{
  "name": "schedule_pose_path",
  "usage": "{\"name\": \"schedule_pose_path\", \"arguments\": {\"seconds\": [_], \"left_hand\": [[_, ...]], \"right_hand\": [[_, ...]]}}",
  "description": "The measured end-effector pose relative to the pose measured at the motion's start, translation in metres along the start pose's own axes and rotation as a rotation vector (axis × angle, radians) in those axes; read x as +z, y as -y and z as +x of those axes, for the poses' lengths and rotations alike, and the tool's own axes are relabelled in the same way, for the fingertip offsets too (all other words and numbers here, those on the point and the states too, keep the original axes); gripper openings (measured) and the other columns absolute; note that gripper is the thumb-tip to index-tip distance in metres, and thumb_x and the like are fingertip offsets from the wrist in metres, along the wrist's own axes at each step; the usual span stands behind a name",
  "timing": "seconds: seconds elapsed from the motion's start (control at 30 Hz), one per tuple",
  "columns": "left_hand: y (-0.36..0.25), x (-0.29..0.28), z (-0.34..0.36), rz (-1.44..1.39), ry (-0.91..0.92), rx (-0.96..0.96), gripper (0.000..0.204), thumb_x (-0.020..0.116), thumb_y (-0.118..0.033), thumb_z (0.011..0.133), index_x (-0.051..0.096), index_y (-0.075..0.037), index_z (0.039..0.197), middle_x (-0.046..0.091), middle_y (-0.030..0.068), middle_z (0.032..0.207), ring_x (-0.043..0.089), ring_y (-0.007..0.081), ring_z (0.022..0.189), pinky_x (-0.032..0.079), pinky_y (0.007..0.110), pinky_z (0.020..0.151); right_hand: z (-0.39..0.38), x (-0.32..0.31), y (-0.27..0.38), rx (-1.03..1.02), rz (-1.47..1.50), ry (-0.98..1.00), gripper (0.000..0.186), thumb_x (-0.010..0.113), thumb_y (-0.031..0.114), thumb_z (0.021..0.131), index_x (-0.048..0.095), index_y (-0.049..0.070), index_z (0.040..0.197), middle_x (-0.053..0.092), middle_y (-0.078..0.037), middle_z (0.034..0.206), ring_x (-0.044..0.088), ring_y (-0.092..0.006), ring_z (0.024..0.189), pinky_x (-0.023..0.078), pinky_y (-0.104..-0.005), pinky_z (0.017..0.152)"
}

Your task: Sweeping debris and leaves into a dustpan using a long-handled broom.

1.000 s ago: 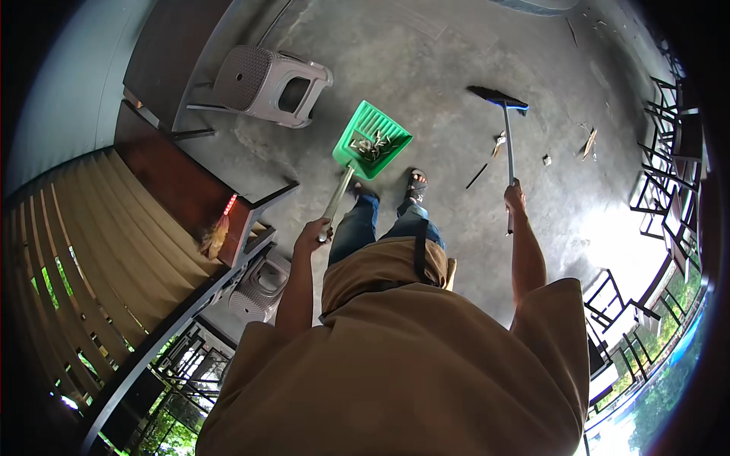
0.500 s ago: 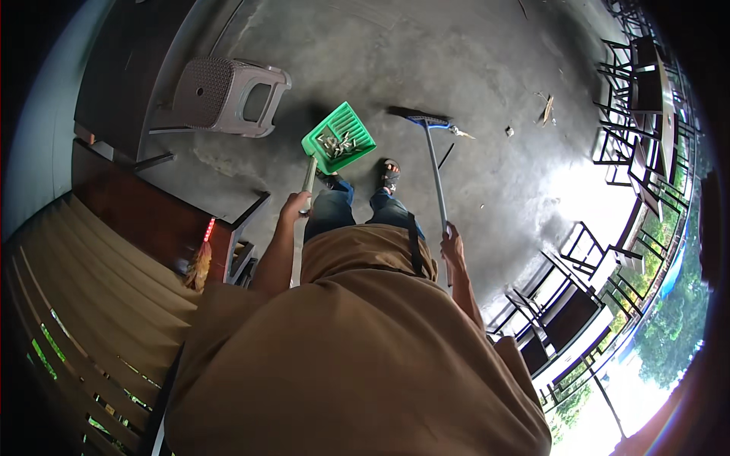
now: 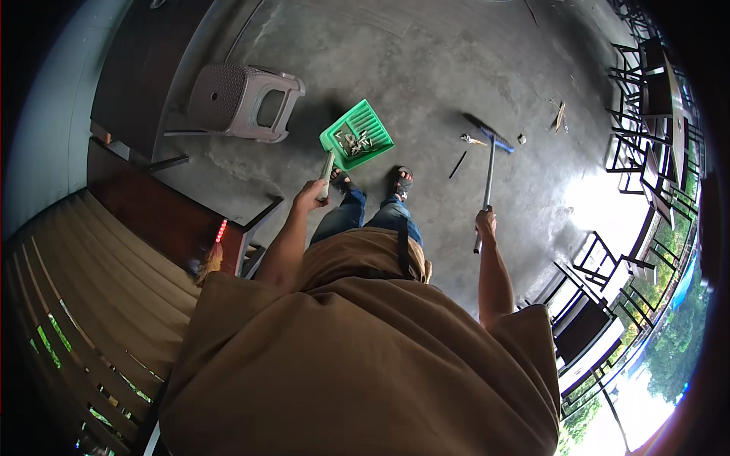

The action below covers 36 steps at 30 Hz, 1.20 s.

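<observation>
My left hand [image 3: 309, 195] is closed round the pale handle of a green dustpan [image 3: 366, 121]. Small whitish bits of litter [image 3: 355, 142] lie in the pan, which is in front of my feet. My right hand [image 3: 486, 221] grips the grey pole of a broom [image 3: 490, 171] with a wide blue head, out to the right. Just left of the broom head lies a crumpled pale scrap [image 3: 473, 140], with a thin black stick [image 3: 458, 165] nearer me. Right of the head are a small white scrap [image 3: 522, 139] and a brownish strip of debris [image 3: 560, 118].
A grey-brown plastic stool [image 3: 247, 102] lies on its side at the far left, by a dark table [image 3: 144, 68]. A slatted bench [image 3: 99, 296] is to my left, with a feather duster [image 3: 211, 262] at its edge. Dark chairs and tables [image 3: 658, 95] line the right side.
My right hand has swung the broom to the right, its head passing beyond the crumpled scrap and black stick. The dustpan stays in my left hand, its litter inside.
</observation>
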<state>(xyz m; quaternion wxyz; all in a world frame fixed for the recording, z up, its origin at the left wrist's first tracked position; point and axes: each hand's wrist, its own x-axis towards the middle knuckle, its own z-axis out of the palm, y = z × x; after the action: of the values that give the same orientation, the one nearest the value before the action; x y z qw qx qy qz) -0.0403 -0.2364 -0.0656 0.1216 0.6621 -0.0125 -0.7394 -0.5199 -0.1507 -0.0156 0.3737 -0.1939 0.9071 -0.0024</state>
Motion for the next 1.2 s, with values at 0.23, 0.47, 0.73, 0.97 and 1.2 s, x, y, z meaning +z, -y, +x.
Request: {"name": "schedule_pose_path", "arguments": {"seconds": [0.23, 0.47, 0.73, 0.97, 1.2], "left_hand": [[-0.019, 0.012, 0.011, -0.110, 0.189, 0.032, 0.017, 0.042, -0.019, 0.078, 0.044, -0.007, 0.089, 0.046, 0.0101, 0.063, 0.047, 0.0190, 0.051, 0.041, 0.031, 0.043], [-0.043, 0.018, 0.041, -0.249, 0.178, 0.020, 0.018, 0.046, -0.023, 0.076, 0.041, -0.007, 0.084, 0.044, 0.0088, 0.061, 0.044, 0.0182, 0.047, 0.041, 0.028, 0.045], [-0.059, 0.003, 0.043, -0.250, 0.141, 0.015, 0.018, 0.051, -0.025, 0.074, 0.041, -0.011, 0.079, 0.041, 0.0059, 0.062, 0.042, 0.0158, 0.049, 0.039, 0.029, 0.045], [-0.058, -0.004, 0.026, -0.118, 0.093, 0.097, 0.015, 0.049, -0.025, 0.078, 0.043, -0.012, 0.078, 0.039, 0.0031, 0.057, 0.040, 0.0124, 0.044, 0.036, 0.027, 0.041], [-0.055, 0.001, 0.007, -0.135, -0.009, 0.118, 0.018, 0.049, -0.027, 0.079, 0.044, -0.011, 0.074, 0.037, 0.0021, 0.053, 0.039, 0.0120, 0.043, 0.036, 0.027, 0.041]], "right_hand": [[-0.075, 0.062, -0.029, 0.098, 0.531, 0.268, 0.025, 0.047, 0.014, 0.077, 0.040, 0.005, 0.100, 0.048, -0.010, 0.056, 0.051, -0.0189, 0.041, 0.044, -0.0311, 0.038], [-0.134, 0.075, -0.051, -0.223, 0.244, 0.266, 0.035, 0.042, 0.015, 0.080, 0.040, 0.006, 0.114, 0.047, -0.008, 0.054, 0.043, -0.0149, 0.036, 0.034, -0.0308, 0.030], [-0.204, 0.014, -0.060, -0.086, 0.084, 0.185, 0.031, 0.045, 0.019, 0.081, 0.044, 0.005, 0.109, 0.050, -0.009, 0.053, 0.046, -0.0166, 0.038, 0.038, -0.0327, 0.035], [-0.161, -0.052, -0.132, -0.410, -0.465, -0.141, 0.029, 0.042, 0.025, 0.078, 0.045, 0.000, 0.093, 0.057, -0.019, 0.068, 0.054, -0.0364, 0.053, 0.045, -0.0430, 0.054], [-0.087, -0.035, -0.103, -0.082, -0.623, 0.138, 0.023, 0.049, 0.019, 0.075, 0.048, -0.001, 0.086, 0.056, -0.018, 0.060, 0.055, -0.0283, 0.046, 0.045, -0.0374, 0.044]]}}
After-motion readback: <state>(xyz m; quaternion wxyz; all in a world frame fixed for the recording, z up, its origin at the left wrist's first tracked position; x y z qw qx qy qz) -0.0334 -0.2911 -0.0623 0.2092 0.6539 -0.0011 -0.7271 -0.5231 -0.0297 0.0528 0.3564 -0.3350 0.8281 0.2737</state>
